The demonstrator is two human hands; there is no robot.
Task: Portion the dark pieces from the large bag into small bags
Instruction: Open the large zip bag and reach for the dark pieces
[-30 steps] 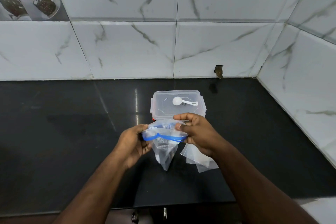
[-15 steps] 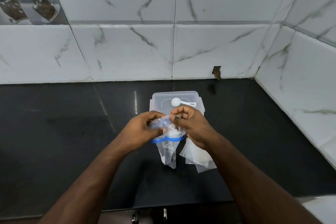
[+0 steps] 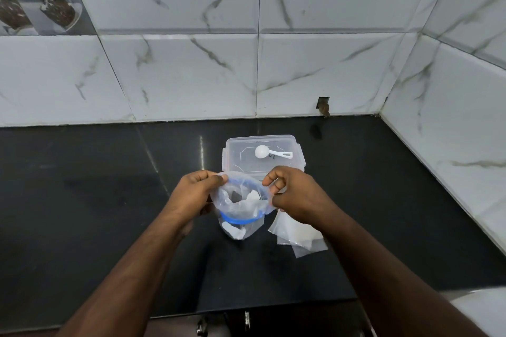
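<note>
Change: your hands have pulled apart since before, bag mouth now spread wide.
Left hand: pinches bag rim.
Right hand: pinches opposite rim.
Bag: above counter, before box.

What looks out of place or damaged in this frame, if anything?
No spill shows on the black counter. One oddity: a notch is broken out of the wall tile at the counter's back edge, with something brown in it. Both hands, left hand and right hand, hold the zip bag open.
</note>
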